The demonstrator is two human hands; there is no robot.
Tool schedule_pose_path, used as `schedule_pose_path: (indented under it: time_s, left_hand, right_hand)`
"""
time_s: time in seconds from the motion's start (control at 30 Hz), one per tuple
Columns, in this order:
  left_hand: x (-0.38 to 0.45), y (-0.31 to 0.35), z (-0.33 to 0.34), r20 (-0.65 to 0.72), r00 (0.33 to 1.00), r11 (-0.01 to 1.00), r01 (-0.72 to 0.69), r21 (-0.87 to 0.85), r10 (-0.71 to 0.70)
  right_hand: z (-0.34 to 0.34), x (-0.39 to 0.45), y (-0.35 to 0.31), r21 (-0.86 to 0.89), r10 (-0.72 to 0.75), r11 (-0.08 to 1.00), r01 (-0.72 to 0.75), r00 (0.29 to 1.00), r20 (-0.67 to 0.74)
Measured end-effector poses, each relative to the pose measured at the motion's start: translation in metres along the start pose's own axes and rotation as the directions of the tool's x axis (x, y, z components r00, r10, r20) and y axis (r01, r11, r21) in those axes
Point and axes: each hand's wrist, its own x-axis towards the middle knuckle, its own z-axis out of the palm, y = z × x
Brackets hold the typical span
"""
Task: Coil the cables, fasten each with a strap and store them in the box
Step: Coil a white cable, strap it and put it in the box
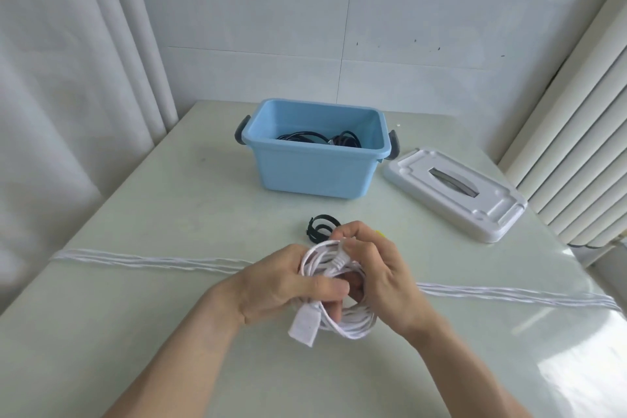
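Observation:
A coiled white cable (353, 324) is held above the table between both hands. My left hand (281, 285) grips the coil from the left, its thumb across the loops, and a white connector hangs below it. My right hand (380, 268) pinches the cable's end at the top of the coil. A black strap (320, 226) lies curled on the table just behind my hands. The blue box (315, 170) stands open farther back with black coiled cables (319, 139) inside.
The white lid (454, 193) lies to the right of the box. A band of white string (146, 261) runs across the table from left to right. Something small and yellow (380, 233) shows behind my right hand. Curtains hang on both sides.

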Motion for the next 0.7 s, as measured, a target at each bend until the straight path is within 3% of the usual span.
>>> schedule_pose_path:
  time_s: [0.13, 0.4, 0.5, 0.63, 0.7]
  left_hand:
    - [0.004, -0.01, 0.005, -0.006, 1.0, 0.987, -0.031, -0.159, 0.031]
    - [0.021, -0.02, 0.021, -0.257, 0.966, 0.903, -0.111, -0.415, 0.0]
    - [0.022, -0.016, 0.02, -0.328, 0.945, 0.888, -0.136, -0.439, -0.018]
    - [0.025, -0.011, 0.014, -0.507, 0.861, 0.887, -0.202, -0.415, -0.041]
    - [0.025, -0.01, 0.012, -0.591, 0.806, 0.895, -0.242, -0.375, -0.03]
  right_hand:
    - [-0.001, 0.003, -0.001, -0.125, -0.049, 0.991, 0.04, 0.996, -0.071]
    - [-0.014, 0.01, 0.003, -0.489, -0.267, 0.855, 0.176, 0.956, -0.124]
    - [-0.018, 0.009, 0.004, -0.496, -0.326, 0.845, 0.201, 0.928, -0.18]
    - [-0.04, 0.014, 0.012, -0.672, -0.382, 0.738, 0.068, 0.862, -0.333]
    - [-0.049, 0.016, 0.014, -0.737, -0.361, 0.676, -0.021, 0.863, -0.355]
